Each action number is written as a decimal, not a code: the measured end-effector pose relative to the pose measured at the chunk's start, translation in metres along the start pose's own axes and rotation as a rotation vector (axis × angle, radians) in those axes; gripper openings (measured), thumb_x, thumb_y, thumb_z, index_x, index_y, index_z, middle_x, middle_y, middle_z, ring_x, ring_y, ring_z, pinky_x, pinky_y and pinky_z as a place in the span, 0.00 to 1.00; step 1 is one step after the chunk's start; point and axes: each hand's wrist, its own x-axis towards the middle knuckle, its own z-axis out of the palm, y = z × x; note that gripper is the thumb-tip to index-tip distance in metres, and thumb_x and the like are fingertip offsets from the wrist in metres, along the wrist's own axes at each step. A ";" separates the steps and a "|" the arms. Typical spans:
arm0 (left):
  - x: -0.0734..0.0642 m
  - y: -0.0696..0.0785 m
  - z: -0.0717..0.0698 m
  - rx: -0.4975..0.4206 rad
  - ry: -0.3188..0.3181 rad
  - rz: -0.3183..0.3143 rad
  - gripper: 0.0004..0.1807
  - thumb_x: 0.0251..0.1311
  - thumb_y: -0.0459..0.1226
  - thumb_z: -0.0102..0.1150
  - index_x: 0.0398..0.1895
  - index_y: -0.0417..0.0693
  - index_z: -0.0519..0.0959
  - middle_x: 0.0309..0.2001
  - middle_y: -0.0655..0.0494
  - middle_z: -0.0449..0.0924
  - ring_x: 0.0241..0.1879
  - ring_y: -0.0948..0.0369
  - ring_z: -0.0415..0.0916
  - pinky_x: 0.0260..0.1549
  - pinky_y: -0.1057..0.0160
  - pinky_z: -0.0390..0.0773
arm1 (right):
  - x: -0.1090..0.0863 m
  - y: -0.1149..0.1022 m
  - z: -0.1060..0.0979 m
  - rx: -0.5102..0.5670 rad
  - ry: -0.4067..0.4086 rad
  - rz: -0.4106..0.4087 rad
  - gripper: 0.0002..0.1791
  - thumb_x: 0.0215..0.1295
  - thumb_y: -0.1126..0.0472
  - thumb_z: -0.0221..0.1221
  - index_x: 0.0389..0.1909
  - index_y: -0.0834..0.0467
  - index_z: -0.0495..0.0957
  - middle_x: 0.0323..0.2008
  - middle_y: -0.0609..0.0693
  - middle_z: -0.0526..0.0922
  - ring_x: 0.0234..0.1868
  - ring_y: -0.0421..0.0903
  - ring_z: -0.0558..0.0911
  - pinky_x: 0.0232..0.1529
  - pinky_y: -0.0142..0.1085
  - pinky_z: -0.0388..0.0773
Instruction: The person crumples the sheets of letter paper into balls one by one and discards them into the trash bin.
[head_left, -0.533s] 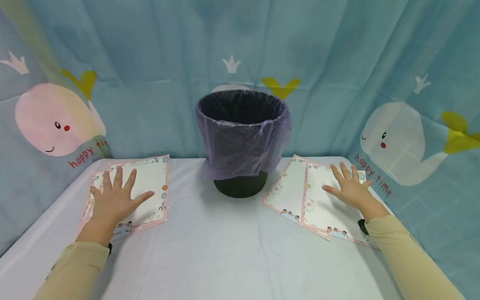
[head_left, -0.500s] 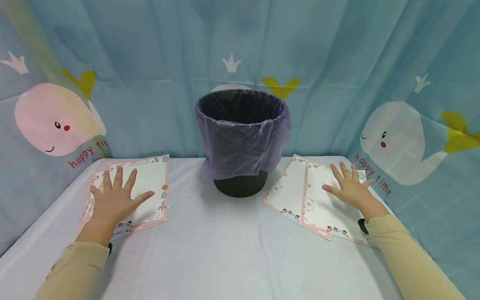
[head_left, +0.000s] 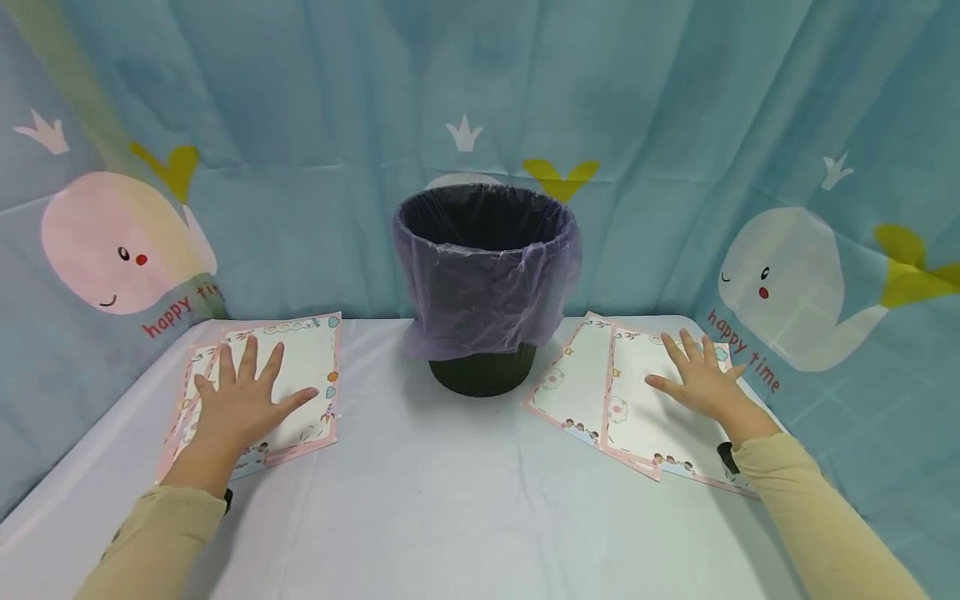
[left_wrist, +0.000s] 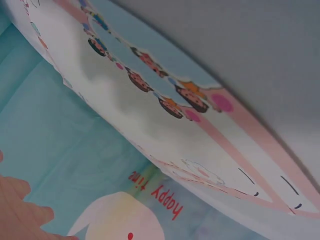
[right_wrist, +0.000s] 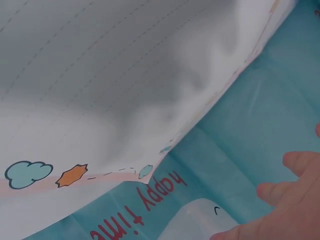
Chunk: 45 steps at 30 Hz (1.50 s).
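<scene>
My left hand [head_left: 236, 412] is spread flat over a pile of white sheets with pink cartoon borders [head_left: 307, 367] at the left, its fingers straight. On the right, my right hand [head_left: 703, 387] spreads its fingers over overlapping sheets of the same kind [head_left: 637, 400]. Neither hand grips anything. In the left wrist view, shadows fall across the paper [left_wrist: 130, 100] and the hand's edge [left_wrist: 25, 215] shows apart from it. The right wrist view likewise shows shadowed paper [right_wrist: 125, 100], with the fingers [right_wrist: 295, 200] clear of it.
A dark bin [head_left: 483, 375] with a purple translucent bag [head_left: 487, 300] over its rim stands upright between the two paper piles. Behind and at both sides hangs a blue curtain [head_left: 315, 100] with whale prints. A white cloth [head_left: 450, 508] covers the table.
The head view has shifted slightly, moving the left side of the scene a little to the right. Both hands keep the same spread pose over the sheets.
</scene>
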 end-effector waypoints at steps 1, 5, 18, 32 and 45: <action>-0.001 0.000 0.001 0.000 -0.004 -0.001 0.54 0.61 0.71 0.38 0.77 0.43 0.41 0.73 0.28 0.30 0.68 0.28 0.23 0.52 0.20 0.33 | -0.001 0.001 0.001 0.003 0.001 0.001 0.54 0.65 0.27 0.45 0.76 0.58 0.36 0.73 0.70 0.34 0.69 0.75 0.29 0.47 0.81 0.25; -0.005 -0.003 0.004 -0.001 -0.011 -0.004 0.54 0.61 0.71 0.39 0.77 0.44 0.39 0.73 0.29 0.28 0.68 0.28 0.22 0.52 0.20 0.32 | -0.002 0.004 0.003 -0.001 0.001 -0.001 0.56 0.63 0.26 0.46 0.76 0.58 0.36 0.73 0.70 0.33 0.69 0.74 0.28 0.46 0.81 0.26; -0.009 -0.003 0.007 -0.009 -0.010 0.018 0.55 0.61 0.70 0.41 0.77 0.44 0.38 0.73 0.29 0.26 0.68 0.28 0.23 0.51 0.19 0.34 | -0.001 0.010 0.011 0.004 0.003 0.019 0.57 0.62 0.26 0.48 0.76 0.59 0.38 0.73 0.71 0.35 0.69 0.75 0.29 0.45 0.82 0.27; -0.014 -0.008 0.009 -0.012 -0.045 0.016 0.53 0.62 0.70 0.41 0.77 0.46 0.39 0.72 0.26 0.25 0.67 0.25 0.24 0.49 0.18 0.37 | -0.002 0.011 0.014 -0.005 0.008 0.030 0.57 0.60 0.24 0.47 0.76 0.58 0.41 0.73 0.71 0.35 0.70 0.74 0.29 0.45 0.83 0.29; -0.023 -0.014 0.011 0.014 -0.062 0.021 0.53 0.61 0.69 0.42 0.77 0.45 0.42 0.72 0.26 0.28 0.66 0.23 0.28 0.48 0.17 0.37 | -0.009 0.016 0.018 -0.010 0.012 0.016 0.55 0.62 0.26 0.48 0.76 0.58 0.41 0.72 0.72 0.37 0.68 0.78 0.33 0.45 0.83 0.32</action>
